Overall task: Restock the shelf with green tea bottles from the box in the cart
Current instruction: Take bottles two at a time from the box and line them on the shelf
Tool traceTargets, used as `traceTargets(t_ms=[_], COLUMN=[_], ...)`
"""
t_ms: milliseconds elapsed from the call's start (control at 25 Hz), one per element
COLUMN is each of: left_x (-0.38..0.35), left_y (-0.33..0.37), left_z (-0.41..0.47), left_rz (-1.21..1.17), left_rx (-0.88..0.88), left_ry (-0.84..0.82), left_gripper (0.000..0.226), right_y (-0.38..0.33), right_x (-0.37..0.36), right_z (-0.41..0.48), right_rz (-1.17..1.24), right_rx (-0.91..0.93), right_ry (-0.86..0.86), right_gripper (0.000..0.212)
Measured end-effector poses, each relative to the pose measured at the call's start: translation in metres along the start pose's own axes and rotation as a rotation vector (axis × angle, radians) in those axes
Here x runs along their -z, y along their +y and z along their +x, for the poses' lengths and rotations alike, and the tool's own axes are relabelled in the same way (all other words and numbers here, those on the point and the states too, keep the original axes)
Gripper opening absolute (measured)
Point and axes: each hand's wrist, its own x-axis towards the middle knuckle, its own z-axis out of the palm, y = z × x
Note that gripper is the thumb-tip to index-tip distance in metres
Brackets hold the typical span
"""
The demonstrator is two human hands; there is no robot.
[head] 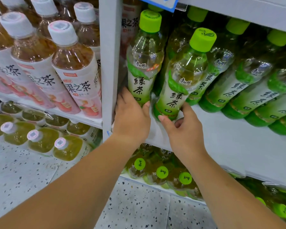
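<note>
Two green tea bottles with lime caps stand at the front left of the white shelf [221, 129]. My left hand [130, 118] grips the base of the left bottle [144, 63], which stands next to the grey upright post. My right hand [183, 128] holds the base of the right bottle [186, 75] between thumb and fingers; that bottle leans slightly right. More green tea bottles [248, 83] fill the shelf's rows further right. The box and cart are out of view.
A grey shelf post [109, 63] divides the bays. Peach tea bottles with white caps [69, 63] fill the left bay. Lower shelves hold yellow-green bottles [40, 142] and green-capped bottles [162, 172]. Speckled floor [139, 212] lies below.
</note>
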Motion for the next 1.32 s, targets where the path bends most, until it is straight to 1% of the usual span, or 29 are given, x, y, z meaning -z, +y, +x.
traceTargets(t_ms=[120,280,440,640,920,1080,1240,1320], left_x=[0.001,0.006,0.006,0.005,0.008,0.021,0.039,0.047], left_y=[-0.007,-0.014,-0.015,-0.015,-0.016,-0.005,0.009,0.012], left_z=[0.001,-0.004,-0.005,-0.005,-0.006,-0.003,-0.002,-0.004], left_rz=[0.03,-0.029,-0.002,0.081,-0.034,-0.067,-0.056,-0.079], left_rx=[-0.053,-0.144,-0.151,-0.167,-0.131,-0.037,0.113,0.146], left_ry=[-0.013,0.015,0.022,0.061,0.011,-0.062,-0.179,-0.225], left_gripper=[0.087,0.084,0.076,0.077,0.077,0.066,0.034,0.027], right_y=[0.004,0.005,0.003,0.002,-0.002,-0.004,-0.007,-0.007], right_x=[-0.007,-0.015,-0.019,-0.022,-0.023,-0.022,-0.019,-0.017], right_z=[0.002,0.002,0.002,0.002,0.001,0.001,-0.002,-0.002], right_rz=[-0.046,-0.11,-0.181,-0.231,-0.268,-0.25,-0.22,-0.218], right_rx=[0.0,0.0,0.017,0.029,0.0,-0.048,-0.051,-0.054], right_ry=[0.021,0.069,0.092,0.115,0.135,0.119,0.097,0.073], right_gripper=[0.049,0.056,0.056,0.059,0.065,0.069,0.068,0.066])
